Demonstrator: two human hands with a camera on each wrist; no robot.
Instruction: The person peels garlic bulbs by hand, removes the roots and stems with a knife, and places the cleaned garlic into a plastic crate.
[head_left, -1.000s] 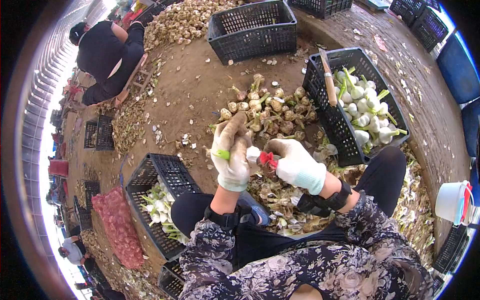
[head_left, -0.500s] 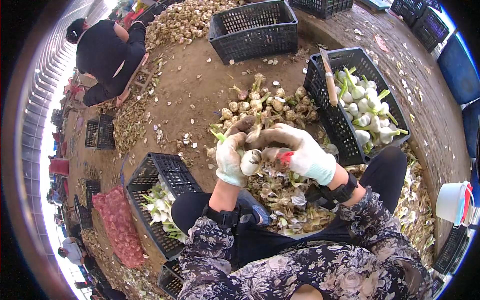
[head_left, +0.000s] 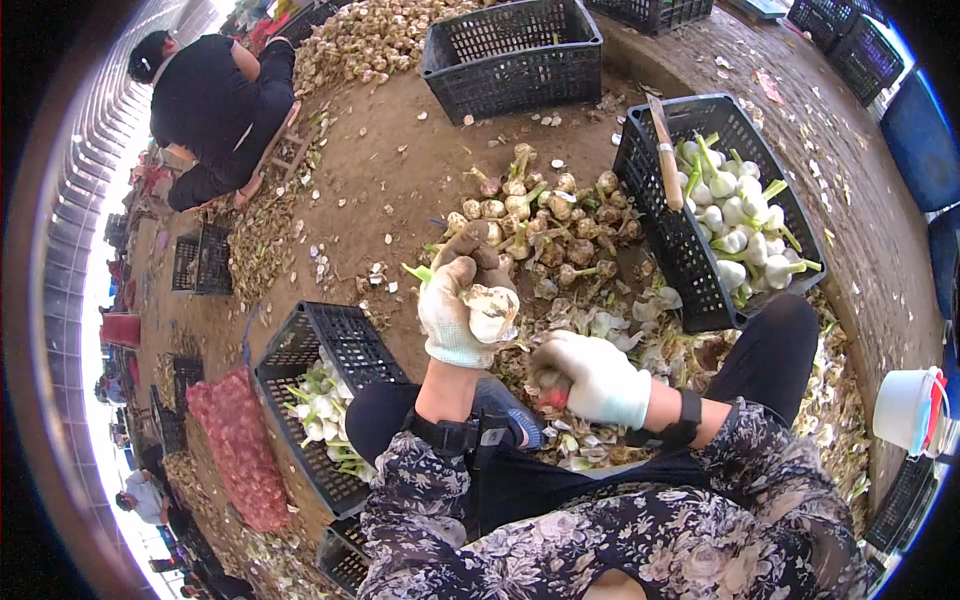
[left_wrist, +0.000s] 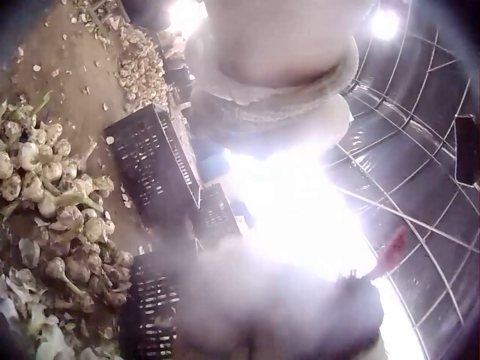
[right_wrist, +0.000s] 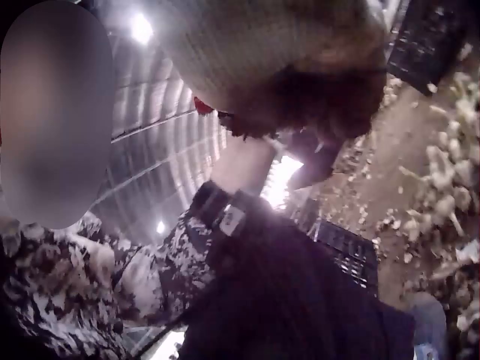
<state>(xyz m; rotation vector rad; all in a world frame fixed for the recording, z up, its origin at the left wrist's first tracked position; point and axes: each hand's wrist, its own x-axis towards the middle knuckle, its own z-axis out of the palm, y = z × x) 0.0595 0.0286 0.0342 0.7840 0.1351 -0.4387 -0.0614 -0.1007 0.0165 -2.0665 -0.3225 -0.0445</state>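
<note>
In the head view, my gloved left hand [head_left: 455,310] holds a garlic bulb [head_left: 492,312], its white side turned toward my body. A green stem [head_left: 417,271] sticks out on the left side of that hand. Lower and to the right is my gloved right hand [head_left: 595,380], apart from the bulb, its fingers bent inward. A small red piece [head_left: 553,397] shows by its thumb side; I cannot tell whether the fingers hold anything. Beyond both hands lies a pile of unpeeled garlic [head_left: 560,225]. Peeled skins [head_left: 610,325] cover the ground below them.
On the right, a black crate [head_left: 655,255] contains white garlic bulbs [head_left: 735,205], with a wooden-handled knife [head_left: 668,165] across its rim. Another crate [head_left: 340,345] of garlic stands at left, beside a red mesh sack [head_left: 237,445]. A further crate [head_left: 515,85] stands ahead; a person [head_left: 215,110] crouches far left.
Both hands were together at the bulb, the right fingers pulling at its skin half a second ago. The right hand has since moved down and away; the left keeps the bulb.
</note>
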